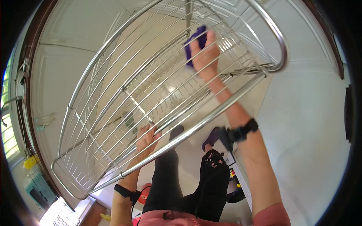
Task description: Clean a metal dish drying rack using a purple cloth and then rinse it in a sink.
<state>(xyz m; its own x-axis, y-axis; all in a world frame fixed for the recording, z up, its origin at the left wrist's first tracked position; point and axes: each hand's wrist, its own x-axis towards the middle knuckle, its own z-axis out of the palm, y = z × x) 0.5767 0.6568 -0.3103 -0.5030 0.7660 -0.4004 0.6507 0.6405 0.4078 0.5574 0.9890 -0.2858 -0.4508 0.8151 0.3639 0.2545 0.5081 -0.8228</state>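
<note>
A large metal wire dish rack [189,131] with a tubular frame fills the space before me, standing over the floor at a slant in the view. My right hand [206,53] is inside it, behind the thin upper bars, closed on a purple cloth [195,46] near the rack's far post. The hand is slightly blurred. My left hand [147,139] is at the rack's lower bars, its fingers on a metal rail by a crossbar. Part of its grip is hidden by wires.
White panelled cabinets [65,73] stand to the left and at the top. A pale wall or panel [305,121] is on the right. My feet are on the tiled floor beneath the rack. A red object [144,193] lies by my left leg; a teal container [40,188] stands at lower left.
</note>
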